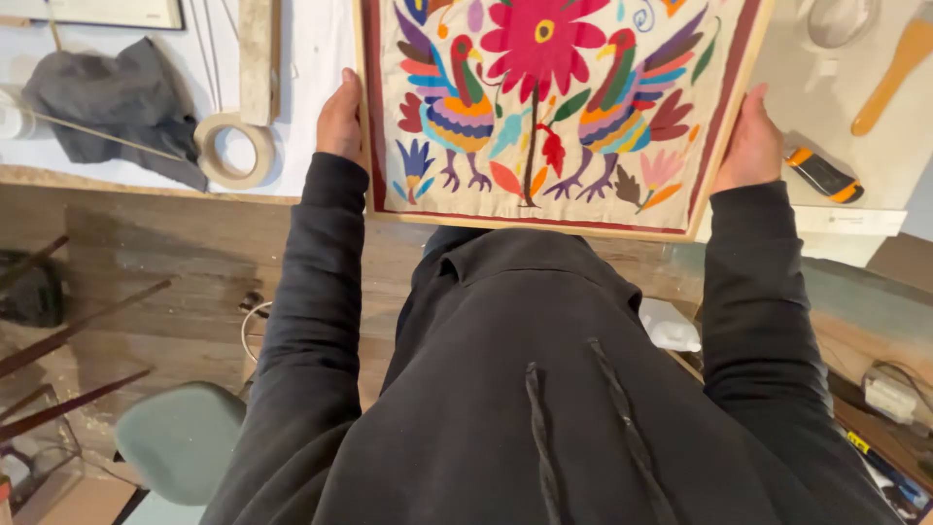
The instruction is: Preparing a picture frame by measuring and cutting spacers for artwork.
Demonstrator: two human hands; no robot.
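Observation:
I hold a framed embroidery (554,107) in front of my chest: cream cloth with a big pink flower, two bright birds and leaves, inside a dark red border and a light wooden frame. My left hand (340,119) grips the frame's left edge. My right hand (748,144) grips its right edge. The frame's top runs out of view. Both arms are in black sleeves.
A white worktable (301,58) lies behind the frame. On it are a roll of masking tape (233,148), a grey cloth (117,97), a wooden strip (259,58), an orange utility knife (822,173) and a wooden spatula (892,76). A pale green chair seat (180,437) stands below left.

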